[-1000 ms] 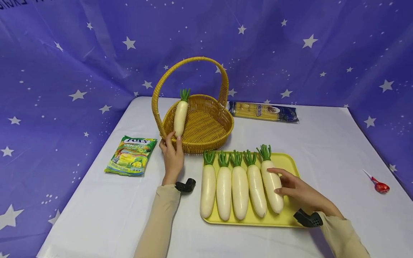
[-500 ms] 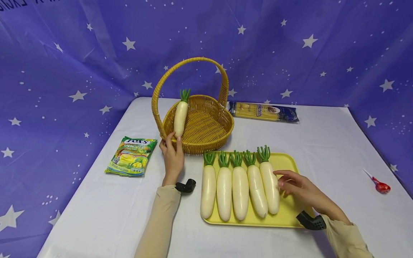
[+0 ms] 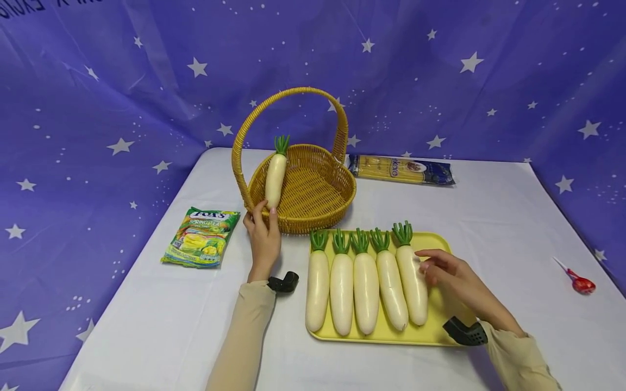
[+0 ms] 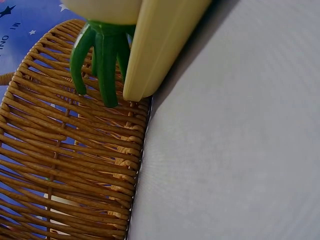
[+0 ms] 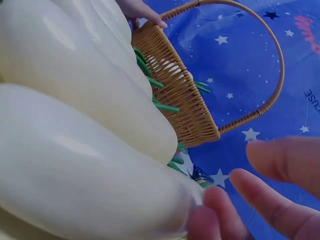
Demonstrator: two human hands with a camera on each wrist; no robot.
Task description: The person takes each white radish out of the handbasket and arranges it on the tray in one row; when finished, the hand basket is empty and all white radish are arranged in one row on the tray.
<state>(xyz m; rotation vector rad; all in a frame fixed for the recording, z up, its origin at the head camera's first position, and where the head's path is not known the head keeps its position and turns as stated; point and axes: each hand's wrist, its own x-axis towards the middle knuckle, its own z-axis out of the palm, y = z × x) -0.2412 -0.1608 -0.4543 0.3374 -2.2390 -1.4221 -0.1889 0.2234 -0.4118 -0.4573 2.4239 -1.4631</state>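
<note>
A wicker basket with a tall arched handle stands at the back centre, one white radish with green tops leaning inside its left side. My left hand holds the basket's front-left rim, its fingers over the edge. Several more white radishes lie side by side on a yellow tray. Just beside the rightmost radish, my right hand hovers with loosely bent fingers around nothing. In the right wrist view, the fingers are apart from one another near that radish's end; whether they touch it I cannot tell.
Left of the basket lies a green candy bag. A pasta packet lies at the back edge of the white table. Far right is a red lollipop. A starry purple cloth hangs behind.
My right hand has let go of the rightmost radish and drawn slightly off to its right. That radish has shifted a little on the tray. My left hand stays on the basket.
</note>
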